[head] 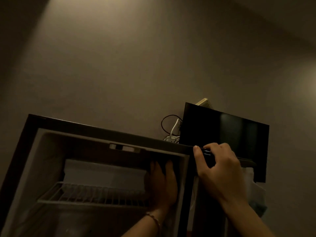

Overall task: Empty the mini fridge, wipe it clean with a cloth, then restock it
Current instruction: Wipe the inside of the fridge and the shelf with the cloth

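Note:
The mini fridge (pixel 25 151) stands open in dim light. Inside are a white wire shelf (pixel 89 194) and a pale freezer box (pixel 102 171) behind it; I see no food on the shelf. My left hand (pixel 162 183) reaches deep into the upper right of the cavity, back towards me, fingers stretched up against the inner wall. A dark shape lies between the fingers, too dim to identify. My right hand (pixel 220 170) grips the top edge of the open fridge door (pixel 248 162), thumb on the near side and fingers curled over it.
A dark flat screen (pixel 225 134) hangs on the wall just behind the door. Beside it are a wall socket (pixel 203 102) and looped black and white cables (pixel 171 129). Something pale (pixel 256 197) shows on the door's inner side.

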